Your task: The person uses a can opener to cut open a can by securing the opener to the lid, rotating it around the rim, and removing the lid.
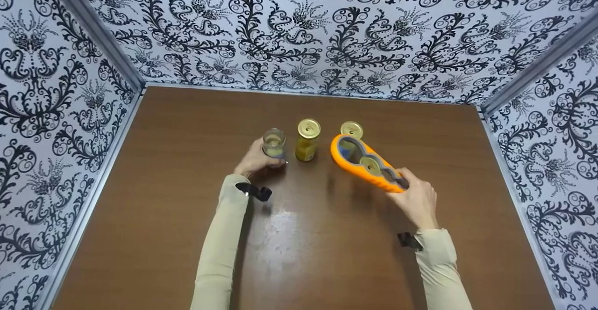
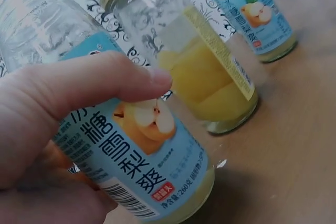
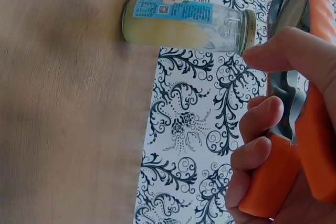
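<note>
Left hand [image 1: 254,158] clasped round a glass jar [image 1: 274,142], thumb [image 2: 115,77] across its label [image 2: 126,153], right hand [image 1: 417,198] round an orange tool [image 1: 371,178]

The left hand [image 2: 37,124] grips a blue-labelled jar [image 2: 149,148], a lidded jar [image 2: 197,77] and third jar [image 2: 257,17] standing beyond.

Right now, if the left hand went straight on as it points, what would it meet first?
Probably the middle jar, bumped by the open jar the left hand holds, though depth is unclear.

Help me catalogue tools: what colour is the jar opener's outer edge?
Orange; the jar opener shows best in the head view.
</note>
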Demonstrator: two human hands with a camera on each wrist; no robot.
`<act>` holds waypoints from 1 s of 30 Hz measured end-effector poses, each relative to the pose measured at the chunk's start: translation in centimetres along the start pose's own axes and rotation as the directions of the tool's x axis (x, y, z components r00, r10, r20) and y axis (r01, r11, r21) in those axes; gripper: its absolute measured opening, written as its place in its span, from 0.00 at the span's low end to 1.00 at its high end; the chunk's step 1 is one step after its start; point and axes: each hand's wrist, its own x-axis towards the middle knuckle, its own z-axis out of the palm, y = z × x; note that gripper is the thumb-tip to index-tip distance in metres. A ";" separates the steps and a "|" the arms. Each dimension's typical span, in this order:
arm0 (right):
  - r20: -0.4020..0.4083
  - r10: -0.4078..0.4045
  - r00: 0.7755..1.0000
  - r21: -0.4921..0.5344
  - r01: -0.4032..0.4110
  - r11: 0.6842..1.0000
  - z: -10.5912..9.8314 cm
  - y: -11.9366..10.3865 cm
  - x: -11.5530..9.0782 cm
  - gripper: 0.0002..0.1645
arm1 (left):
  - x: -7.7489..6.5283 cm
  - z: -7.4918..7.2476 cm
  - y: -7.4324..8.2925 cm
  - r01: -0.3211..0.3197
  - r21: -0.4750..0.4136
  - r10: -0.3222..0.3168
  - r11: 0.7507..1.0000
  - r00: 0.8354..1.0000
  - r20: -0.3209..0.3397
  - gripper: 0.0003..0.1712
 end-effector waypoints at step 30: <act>0.076 0.020 0.997 -0.027 -0.018 0.999 -1.0 1.5 -0.9 0.24 | 3.4 0.4 -1.6 -0.072 -0.231 0.013 0.970 0.969 -0.247 0.58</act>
